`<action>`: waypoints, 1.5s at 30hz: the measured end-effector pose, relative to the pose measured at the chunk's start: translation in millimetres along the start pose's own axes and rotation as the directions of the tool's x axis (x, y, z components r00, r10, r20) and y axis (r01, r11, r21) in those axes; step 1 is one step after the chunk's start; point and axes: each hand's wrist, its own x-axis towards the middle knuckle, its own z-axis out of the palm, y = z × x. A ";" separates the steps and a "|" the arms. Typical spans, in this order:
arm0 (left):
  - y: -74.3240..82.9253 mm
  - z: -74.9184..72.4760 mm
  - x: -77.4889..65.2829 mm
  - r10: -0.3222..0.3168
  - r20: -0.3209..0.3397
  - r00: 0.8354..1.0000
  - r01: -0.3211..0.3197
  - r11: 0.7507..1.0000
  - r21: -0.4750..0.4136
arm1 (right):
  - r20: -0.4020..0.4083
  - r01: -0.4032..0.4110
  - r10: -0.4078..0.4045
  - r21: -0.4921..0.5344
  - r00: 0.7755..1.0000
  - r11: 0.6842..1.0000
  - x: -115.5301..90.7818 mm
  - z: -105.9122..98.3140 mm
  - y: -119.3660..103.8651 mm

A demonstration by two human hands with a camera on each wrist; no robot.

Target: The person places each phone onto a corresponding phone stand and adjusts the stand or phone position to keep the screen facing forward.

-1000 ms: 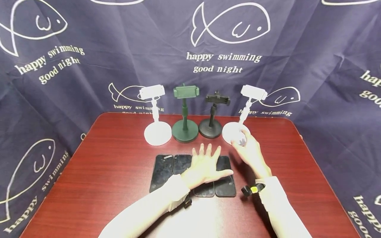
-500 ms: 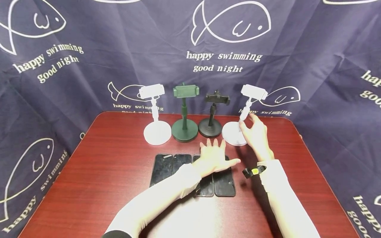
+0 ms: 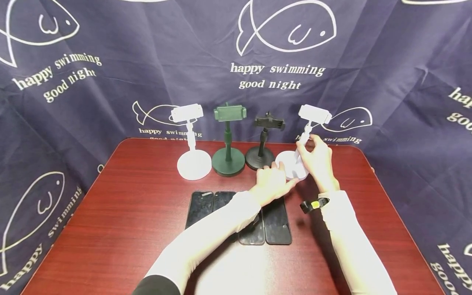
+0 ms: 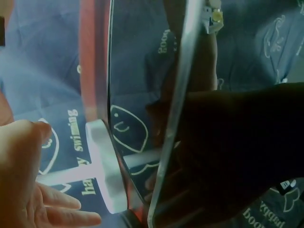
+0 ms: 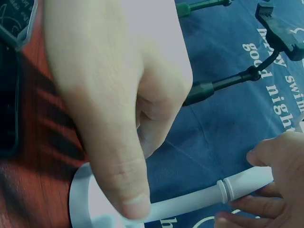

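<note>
A white phone stand (image 3: 314,114) stands at the right end of a row, its stem tilted. My right hand (image 3: 320,162) holds that stem, thumb on one side and fingers on the other; in the right wrist view the same right hand (image 5: 287,171) sits round the white stem (image 5: 190,202). My left hand (image 3: 272,184) is at the front left of the round white base (image 3: 289,160), thumb stretched along its near edge. In the left wrist view the left hand (image 4: 19,166) has extended fingers, apart from the base (image 4: 105,166). Whether the thumb touches the base I cannot tell.
To the left stand a black stand (image 3: 260,159), a green stand (image 3: 228,162) and another white stand (image 3: 194,164). Several dark phones lie side by side in front, including the rightmost phone (image 3: 277,227), partly under my left arm. A printed cloth (image 3: 280,94) hangs behind the red table (image 3: 129,205).
My right hand has risen from the right white stand's base to its stem and now holds it. My left hand has moved right and forward from above the phones to that base.
</note>
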 end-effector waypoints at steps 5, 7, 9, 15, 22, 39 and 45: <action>1.6 1.6 8.4 -0.005 0.006 1.000 0.005 1.000 -0.010 | -0.029 0.036 -0.037 -0.021 0.999 0.999 2.8 -0.3 1.5; 2.5 2.5 8.9 0.009 0.027 1.000 -0.009 1.000 -0.012 | -0.039 0.040 -0.042 -0.031 0.998 0.999 3.3 -0.3 2.7; 4.0 4.7 9.0 0.028 0.050 0.998 -0.028 1.000 -0.014 | -0.048 0.040 -0.042 -0.041 0.998 0.998 3.7 -0.2 4.4; 5.8 10.7 11.5 0.058 0.083 0.995 -0.060 0.998 0.013 | -0.041 0.059 -0.061 -0.056 0.997 0.997 7.8 -1.0 6.8; 2.0 10.3 14.0 0.102 0.079 0.992 -0.105 0.994 0.029 | -0.028 0.051 -0.054 -0.084 0.998 0.995 10.8 -2.7 6.2; 1.7 0.6 9.4 0.120 0.268 0.956 -0.117 0.993 -0.030 | -0.031 0.066 -0.069 -0.078 0.997 0.995 3.4 -9.0 7.7; -0.4 -0.8 6.6 0.132 0.295 0.946 -0.112 0.990 -0.084 | -0.025 0.059 -0.061 -0.081 0.998 0.995 -2.2 -10.1 10.0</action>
